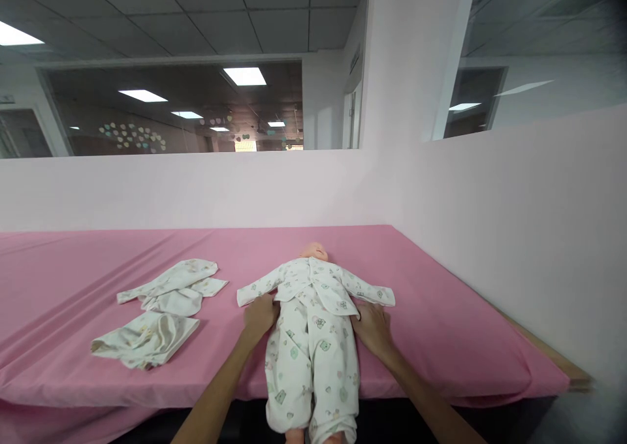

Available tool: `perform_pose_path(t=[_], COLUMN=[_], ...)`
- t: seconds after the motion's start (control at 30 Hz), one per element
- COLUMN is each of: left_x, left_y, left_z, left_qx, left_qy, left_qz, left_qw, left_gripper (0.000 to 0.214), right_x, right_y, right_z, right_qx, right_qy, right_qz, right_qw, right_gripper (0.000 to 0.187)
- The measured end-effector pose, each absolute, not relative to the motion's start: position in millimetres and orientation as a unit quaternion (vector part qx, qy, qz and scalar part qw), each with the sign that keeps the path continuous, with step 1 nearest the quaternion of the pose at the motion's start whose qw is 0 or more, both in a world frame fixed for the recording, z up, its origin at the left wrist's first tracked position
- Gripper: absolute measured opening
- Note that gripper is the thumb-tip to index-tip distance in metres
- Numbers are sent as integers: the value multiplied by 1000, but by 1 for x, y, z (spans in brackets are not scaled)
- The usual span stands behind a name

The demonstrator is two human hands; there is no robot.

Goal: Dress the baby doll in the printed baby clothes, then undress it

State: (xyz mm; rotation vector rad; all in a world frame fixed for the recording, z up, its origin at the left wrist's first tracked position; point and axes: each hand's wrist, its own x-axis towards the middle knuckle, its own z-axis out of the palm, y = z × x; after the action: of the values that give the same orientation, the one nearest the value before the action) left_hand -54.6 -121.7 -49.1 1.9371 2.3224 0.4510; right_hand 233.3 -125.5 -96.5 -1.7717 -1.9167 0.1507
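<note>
Both hands are lying against the waist of a baby doll [313, 313], one on each side. The left hand [259, 317] is curling its fingers in at the hem of the doll's jacket [313, 284], and I cannot tell whether it is pinching the cloth or only touching it. The right hand [372, 326] is lying flat with its fingers stretched out, its fingertips touching the doll's hip and the jacket hem, gripping nothing. The doll is lying on its back near the front edge of the table, arms spread wide, its smooth plastic head [314, 251] pointing toward the far wall and its legs hanging over the near edge. It is wearing a soft, loose white jacket and matching trousers [308, 365], both printed with small green and tan shapes. To the left, well apart from the doll, a spare top [174, 286] and spare trousers [147, 339] of the same printed cloth are lying crumpled and partly folded. A pink sheet [441, 326] is covering the long table, showing long shallow creases, with a strip of wooden edge [548, 352] showing at the right. Pale pink walls [514, 202] are closing in the back and right, and a wide window [171, 108] above is showing a dim room under lit ceiling panels.
</note>
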Motion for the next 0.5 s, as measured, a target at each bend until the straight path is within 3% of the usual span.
perform_pose_path(t=[0.17, 0.5], left_x=[-71, -69], left_y=[-137, -154], left_z=[-42, -61], left_qx=[649, 720], left_qy=[750, 674], left_qz=[124, 148], left_qw=[29, -73], left_gripper=[41, 25], right_x=[244, 245], right_y=[-126, -126], right_z=[-101, -103], right_qx=[-657, -647], right_qy=[-706, -709], right_qz=[51, 48], right_qw=[259, 277], right_gripper=[40, 37])
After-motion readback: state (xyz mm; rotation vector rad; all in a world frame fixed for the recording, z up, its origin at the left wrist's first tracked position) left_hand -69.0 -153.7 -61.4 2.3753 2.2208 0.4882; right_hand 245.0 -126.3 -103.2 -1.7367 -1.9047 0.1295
